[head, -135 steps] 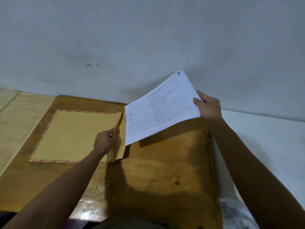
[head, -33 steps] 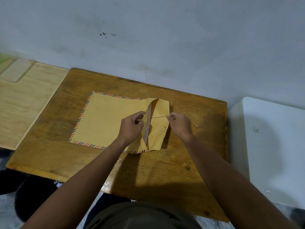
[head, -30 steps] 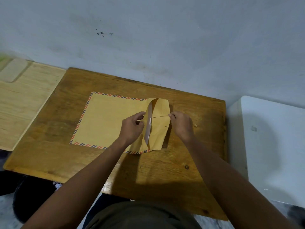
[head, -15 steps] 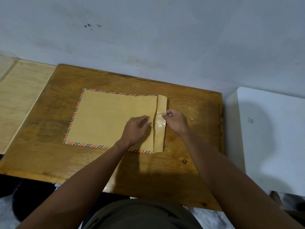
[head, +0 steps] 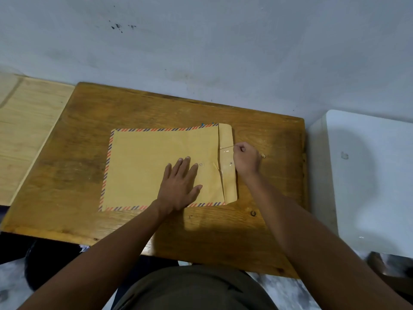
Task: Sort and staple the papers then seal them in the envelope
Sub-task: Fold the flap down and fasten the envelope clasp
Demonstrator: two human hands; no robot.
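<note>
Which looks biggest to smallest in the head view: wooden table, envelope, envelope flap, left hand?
1. Wooden table, largest by far.
2. Envelope, lying flat on it.
3. Left hand, pressed flat on the envelope, and envelope flap: similar apparent area, and the hand sits nearer the camera, so no ranking between them.

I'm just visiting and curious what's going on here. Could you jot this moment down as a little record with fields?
Surface: brown wooden table
Main item: tan paper envelope with a striped red-and-blue border, lying flat
Flap: folded over at the envelope's right end
Left hand: flat, fingers straight, pressing on the envelope
Right hand: pinching a thin closure string over the flap
Papers: not visible
Neighbours: pale wooden board left, white surface right
</note>
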